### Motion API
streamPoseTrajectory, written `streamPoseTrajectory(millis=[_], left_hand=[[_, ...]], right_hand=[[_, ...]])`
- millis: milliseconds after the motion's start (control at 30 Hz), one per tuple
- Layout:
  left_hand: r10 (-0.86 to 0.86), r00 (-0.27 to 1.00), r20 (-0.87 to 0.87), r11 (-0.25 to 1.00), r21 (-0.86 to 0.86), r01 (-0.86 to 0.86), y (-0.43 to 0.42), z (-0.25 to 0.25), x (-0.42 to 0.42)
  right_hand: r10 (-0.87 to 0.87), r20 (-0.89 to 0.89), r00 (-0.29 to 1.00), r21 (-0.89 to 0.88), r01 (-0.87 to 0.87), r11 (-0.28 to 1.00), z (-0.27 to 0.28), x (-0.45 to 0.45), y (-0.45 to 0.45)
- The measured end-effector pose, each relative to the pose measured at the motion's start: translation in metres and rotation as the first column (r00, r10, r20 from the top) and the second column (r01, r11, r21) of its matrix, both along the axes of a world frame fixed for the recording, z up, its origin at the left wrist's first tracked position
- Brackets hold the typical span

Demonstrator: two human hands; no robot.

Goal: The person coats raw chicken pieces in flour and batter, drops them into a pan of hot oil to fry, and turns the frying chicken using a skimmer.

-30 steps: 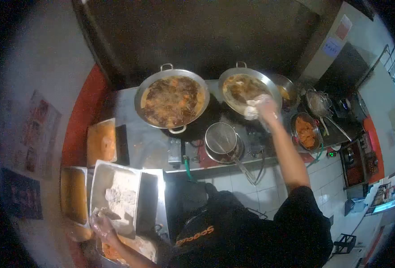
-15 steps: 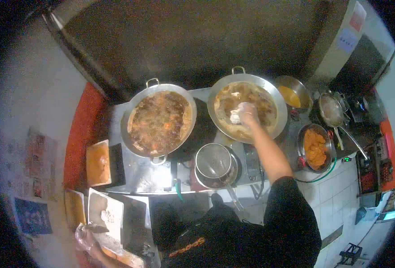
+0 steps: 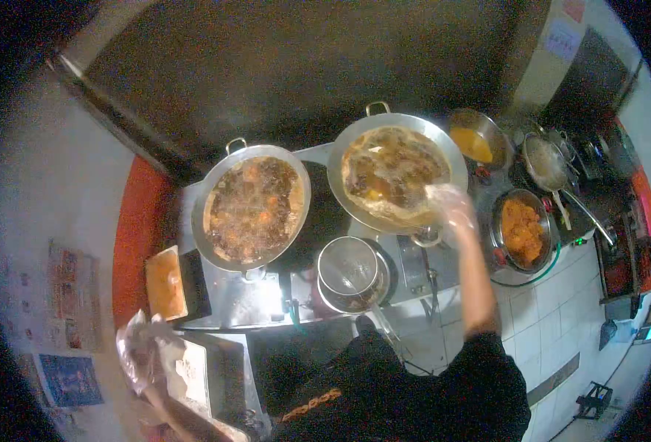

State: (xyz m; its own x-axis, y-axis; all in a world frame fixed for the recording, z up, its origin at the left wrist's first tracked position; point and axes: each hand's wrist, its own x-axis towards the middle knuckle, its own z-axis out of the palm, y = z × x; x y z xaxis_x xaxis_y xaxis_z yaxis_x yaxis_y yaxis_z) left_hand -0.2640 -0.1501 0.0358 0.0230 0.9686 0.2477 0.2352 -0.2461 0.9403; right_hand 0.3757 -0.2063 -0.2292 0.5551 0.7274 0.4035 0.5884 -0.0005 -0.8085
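Head view, right hand (image 3: 452, 208) (blurred) outstretched at pan (image 3: 338, 162), left hand (image 3: 140, 352) by tray (image 3: 207, 376)

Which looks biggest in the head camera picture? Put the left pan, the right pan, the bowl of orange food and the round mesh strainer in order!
Largest to smallest:
1. Left pan and right pan: too alike to rank
2. Bowl of orange food
3. Round mesh strainer, not counting its handle
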Motion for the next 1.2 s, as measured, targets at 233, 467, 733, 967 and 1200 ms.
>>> streamPoseTrajectory(millis=[233,467,733,967,1200], left_hand=[[-0.161,0.721,-0.674,0.973,0.014,0.231,0.051,-0.033,0.166],[-0.211,0.642,-0.737,0.605,0.417,0.678,0.084,-0.151,0.384],[-0.353,0.754,-0.554,0.752,0.311,0.581,0.035,-0.209,0.52],[-0.317,0.579,-0.751,0.799,0.116,0.589,0.047,-0.236,0.542],[-0.327,0.359,-0.874,0.787,-0.042,0.615,0.083,-0.172,0.437]], right_hand=[[-0.392,-0.177,0.903,-0.171,0.364,0.915,0.083,-0.057,-0.202],[-0.605,-0.077,0.793,-0.481,0.502,0.719,0.075,-0.102,-0.303],[-0.698,-0.421,0.58,-0.42,0.557,0.716,0.09,-0.146,-0.334],[-0.709,-0.321,0.628,-0.384,0.599,0.703,0.043,-0.146,-0.364],[-0.618,-0.378,0.689,-0.407,0.476,0.78,0.069,-0.138,-0.317]])
